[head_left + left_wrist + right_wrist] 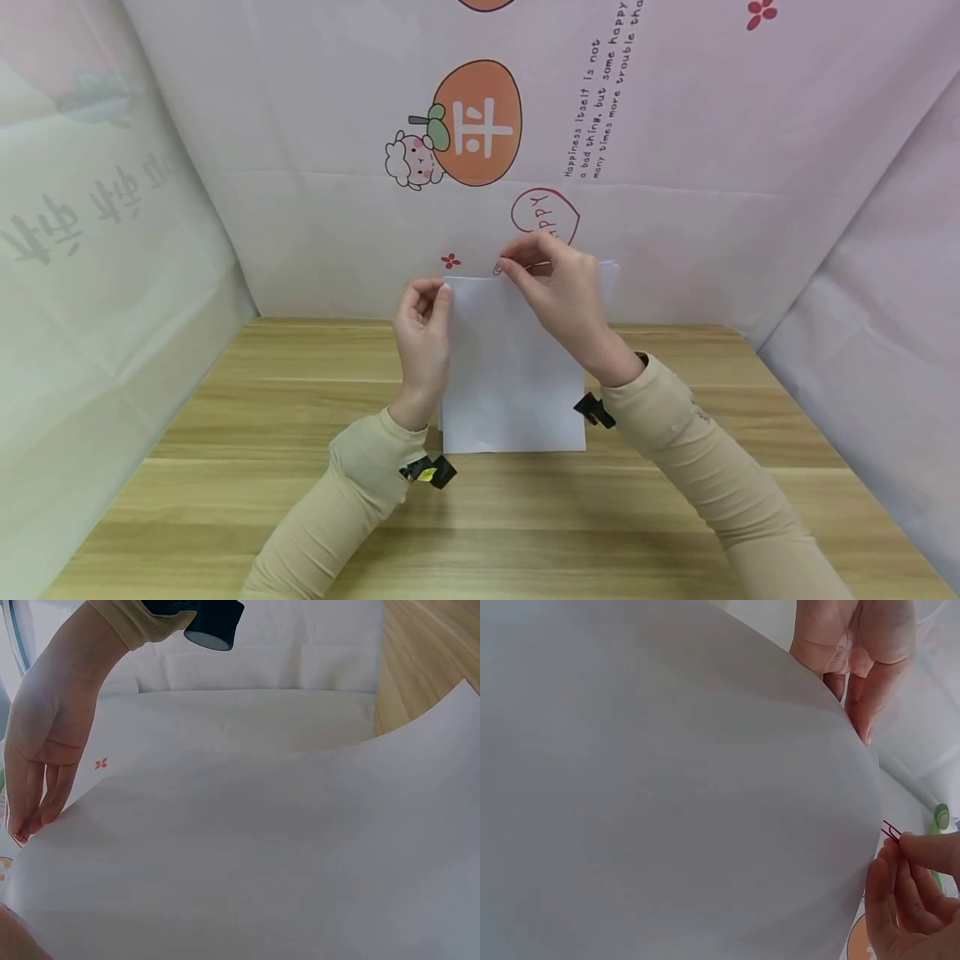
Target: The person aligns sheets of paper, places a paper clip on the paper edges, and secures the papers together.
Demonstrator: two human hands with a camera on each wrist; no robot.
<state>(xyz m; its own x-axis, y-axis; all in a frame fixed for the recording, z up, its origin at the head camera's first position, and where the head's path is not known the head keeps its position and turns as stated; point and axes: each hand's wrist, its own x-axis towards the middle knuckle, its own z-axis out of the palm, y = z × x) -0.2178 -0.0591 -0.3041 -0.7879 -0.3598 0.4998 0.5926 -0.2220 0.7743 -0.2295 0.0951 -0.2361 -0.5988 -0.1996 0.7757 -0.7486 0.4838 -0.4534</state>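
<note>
The left hand [422, 333] is pinching the paper [513, 375] by its top corner. The right hand [558, 296] is pinching a red clip [890, 830] at the top edge. I think the clip is going on; next it needs a gentle push down.

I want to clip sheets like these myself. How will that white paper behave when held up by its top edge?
The white paper is probably floppy: in the wrist views it bows into a curve. It looks light, since the left hand pinches only one corner while the right hand holds a red paper clip at the top edge. The table under its bottom edge likely helps keep it upright.
</note>
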